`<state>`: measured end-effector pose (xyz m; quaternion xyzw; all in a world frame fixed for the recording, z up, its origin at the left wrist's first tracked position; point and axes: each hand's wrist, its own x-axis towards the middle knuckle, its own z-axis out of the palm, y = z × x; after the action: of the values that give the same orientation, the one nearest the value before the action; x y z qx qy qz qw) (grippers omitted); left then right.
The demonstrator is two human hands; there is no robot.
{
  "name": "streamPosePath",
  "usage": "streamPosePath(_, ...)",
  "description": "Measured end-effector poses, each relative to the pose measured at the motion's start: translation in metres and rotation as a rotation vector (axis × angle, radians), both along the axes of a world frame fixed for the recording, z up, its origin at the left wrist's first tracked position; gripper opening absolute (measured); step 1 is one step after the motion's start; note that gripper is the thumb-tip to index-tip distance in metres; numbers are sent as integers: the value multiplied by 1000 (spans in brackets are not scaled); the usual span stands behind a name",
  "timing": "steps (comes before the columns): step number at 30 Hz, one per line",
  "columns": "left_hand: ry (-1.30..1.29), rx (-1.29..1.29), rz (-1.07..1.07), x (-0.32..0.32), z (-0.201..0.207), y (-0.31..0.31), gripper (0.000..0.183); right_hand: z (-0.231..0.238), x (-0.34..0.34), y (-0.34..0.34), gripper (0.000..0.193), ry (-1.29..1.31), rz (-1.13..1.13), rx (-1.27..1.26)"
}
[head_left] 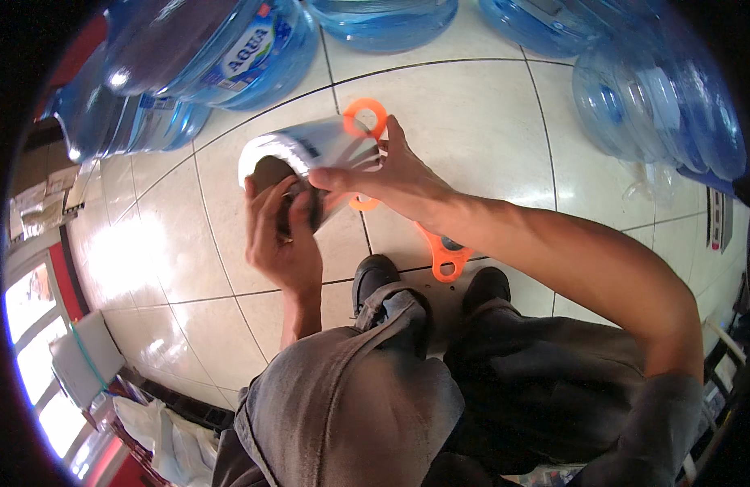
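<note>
Left hand (281,235) clasps one end of the tilted silvery cylinder (298,142), right hand (399,174) its other side, apparently steadying it between them, with an orange piece (442,264) below the right hand

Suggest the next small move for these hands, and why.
Perhaps steady the shiny white package before shifting either grip: it looks tilted and blurred, with the left hand at its dark end and the right hand against its side.

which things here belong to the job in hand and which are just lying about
Likely part of the job:
white cylinder, held by left hand and right hand
orange ring
orange piece

Seemingly lying about:
blue water bottles
white plastic bag
</note>
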<state>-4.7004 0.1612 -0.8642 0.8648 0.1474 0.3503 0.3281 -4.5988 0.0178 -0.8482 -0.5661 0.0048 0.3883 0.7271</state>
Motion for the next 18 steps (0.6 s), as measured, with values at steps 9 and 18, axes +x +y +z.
streamPosePath(9, 81, 68, -90, -16, -49, -1, 19, -89, -18, 17, 149, -67, 121, -190)
streamPosePath(18, 96, -29, 21, -23, -57, 13, 19, -92, -26, 21, 131, -39, 48, -118)
